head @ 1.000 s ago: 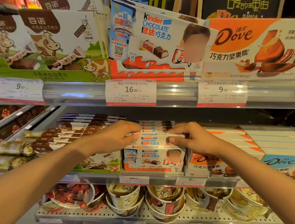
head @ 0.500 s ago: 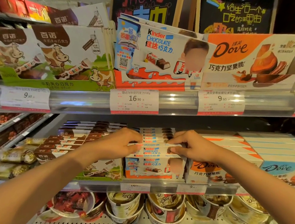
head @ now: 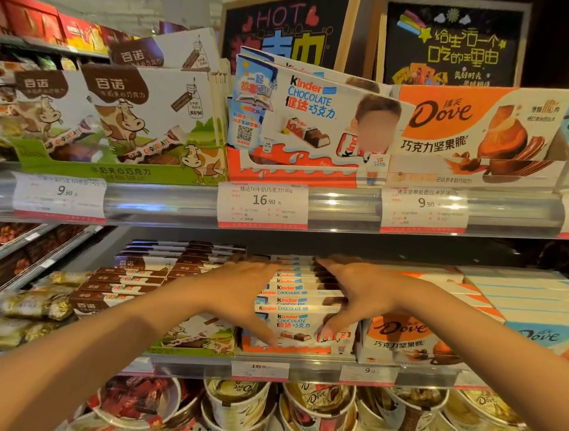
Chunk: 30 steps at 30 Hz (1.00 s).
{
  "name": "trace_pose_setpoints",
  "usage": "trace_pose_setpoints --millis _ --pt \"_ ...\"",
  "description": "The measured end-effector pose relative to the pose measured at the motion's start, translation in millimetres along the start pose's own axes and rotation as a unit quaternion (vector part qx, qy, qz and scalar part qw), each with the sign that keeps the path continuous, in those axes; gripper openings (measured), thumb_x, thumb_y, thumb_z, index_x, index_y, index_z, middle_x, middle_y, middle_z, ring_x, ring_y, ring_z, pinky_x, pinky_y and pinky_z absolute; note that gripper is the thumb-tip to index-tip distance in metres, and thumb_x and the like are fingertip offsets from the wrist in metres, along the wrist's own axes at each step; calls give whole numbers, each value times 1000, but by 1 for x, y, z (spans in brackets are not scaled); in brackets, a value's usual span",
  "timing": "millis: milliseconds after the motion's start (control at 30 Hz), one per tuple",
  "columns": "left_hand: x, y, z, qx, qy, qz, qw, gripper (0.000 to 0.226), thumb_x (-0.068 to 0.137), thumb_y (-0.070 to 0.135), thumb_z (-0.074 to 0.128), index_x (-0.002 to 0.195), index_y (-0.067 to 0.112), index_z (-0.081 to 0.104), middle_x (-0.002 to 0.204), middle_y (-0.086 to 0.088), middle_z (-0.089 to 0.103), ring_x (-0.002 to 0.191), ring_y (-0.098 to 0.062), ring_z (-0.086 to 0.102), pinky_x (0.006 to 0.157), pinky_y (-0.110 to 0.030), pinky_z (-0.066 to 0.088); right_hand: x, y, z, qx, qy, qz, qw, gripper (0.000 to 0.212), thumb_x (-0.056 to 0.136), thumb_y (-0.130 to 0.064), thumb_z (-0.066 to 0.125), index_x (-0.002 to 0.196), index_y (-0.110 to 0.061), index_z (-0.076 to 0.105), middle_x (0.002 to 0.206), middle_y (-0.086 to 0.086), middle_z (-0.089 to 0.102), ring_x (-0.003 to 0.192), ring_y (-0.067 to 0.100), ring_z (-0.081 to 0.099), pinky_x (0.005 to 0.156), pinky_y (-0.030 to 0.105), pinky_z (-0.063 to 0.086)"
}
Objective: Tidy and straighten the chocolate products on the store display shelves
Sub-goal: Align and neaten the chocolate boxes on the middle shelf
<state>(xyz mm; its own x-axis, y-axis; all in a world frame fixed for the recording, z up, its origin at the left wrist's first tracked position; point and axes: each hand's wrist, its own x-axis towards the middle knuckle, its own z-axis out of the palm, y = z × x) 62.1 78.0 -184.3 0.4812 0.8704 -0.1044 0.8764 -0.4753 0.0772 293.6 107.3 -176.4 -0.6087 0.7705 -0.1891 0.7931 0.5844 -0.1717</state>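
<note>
Both your hands have let go of the top chocolate box and slid out to the two sides of the row since a moment ago. Now your left hand (head: pixel 235 290) lies flat along the left side of the Kinder boxes (head: pixel 297 311), fingers straight, thumb reaching down the front of the first box. Your right hand (head: pixel 355 292) lies flat along the right side, fingers straight and pointing to the back, thumb down on the front box. You grip nothing; the hands are wide and press the row between them.

You have the Kinder boxes on the middle shelf (head: pixel 314 372), standing in a row one behind the other. Just left of them are the brown cow boxes (head: pixel 139 285). Just right are the orange Dove boxes (head: pixel 406 339), and then the blue Dove boxes (head: pixel 541 327).

Up on the top shelf (head: pixel 345 207) you see more big Kinder and Dove boxes, with a price tag (head: pixel 263 205) that says 16.90. Under your arms sit round Dove tubs (head: pixel 317 414).
</note>
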Motion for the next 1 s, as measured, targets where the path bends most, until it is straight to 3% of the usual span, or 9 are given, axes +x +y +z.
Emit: trace_pose_setpoints --millis 133,233,300,367,500,633,733,867,1000 --pt "8 0 2 10 4 -4 1000 84 64 55 75 132 26 36 123 7 48 111 -14 47 93 -30 42 11 -1 6 -94 14 33 995 106 60 -66 70 145 -22 23 144 1 37 130 24 37 106 39 34" --pt "11 -3 1 3 -1 -4 1000 77 61 58 75 124 28 44 114 8 42 105 -13 45 87 -30 42 13 0 9 -108 32 36 993 99 59 -68 69 137 -19 36 141 4 33 130 26 30 109 42 26" --pt "11 -5 1 9 -7 -11 1000 78 61 58 74 125 28 41 117 7 40 105 -12 41 89 -31 41 12 2 12 -101 48 25 993 80 58 -67 70 117 -18 46 128 1 40 119 21 37 101 38 32" --pt "10 -3 2 11 -7 -10 1000 79 64 55 74 128 26 37 116 8 43 101 -10 40 87 -28 40 9 2 14 -88 66 4 994 65 61 -63 71 101 -20 43 109 -3 46 99 15 43 82 26 35" --pt "9 -2 3 -36 -6 -12 999 69 69 45 75 125 26 39 109 10 53 91 -8 50 73 -22 42 4 -1 13 -4 66 -25 997 67 68 -48 76 119 -20 42 94 -12 52 82 7 51 66 19 35" --pt "6 -2 1 -79 20 -9 997 55 72 32 75 116 23 44 103 8 54 89 -9 55 73 -30 52 3 1 14 52 100 -45 993 58 67 -41 78 108 -28 40 93 -17 52 79 1 54 60 10 40" --pt "6 -2 3 -34 1 -8 999 63 71 36 72 123 26 37 108 6 53 93 -12 53 75 -34 51 5 2 15 27 75 -47 996 63 69 -44 76 116 -26 38 101 -13 55 85 4 53 67 14 41" --pt "11 -6 4 18 -19 -15 1000 93 64 57 70 140 28 23 132 7 44 115 -15 44 91 -31 41 8 4 16 -4 46 -54 997 88 70 -59 68 140 -24 28 131 -7 50 113 13 51 96 32 41" --pt "13 -2 3 77 -52 -6 996 89 70 58 68 140 25 25 136 4 44 118 -17 44 96 -33 41 9 2 13 -69 14 -66 995 87 74 -62 57 145 -31 17 139 -7 46 123 16 45 104 39 30"
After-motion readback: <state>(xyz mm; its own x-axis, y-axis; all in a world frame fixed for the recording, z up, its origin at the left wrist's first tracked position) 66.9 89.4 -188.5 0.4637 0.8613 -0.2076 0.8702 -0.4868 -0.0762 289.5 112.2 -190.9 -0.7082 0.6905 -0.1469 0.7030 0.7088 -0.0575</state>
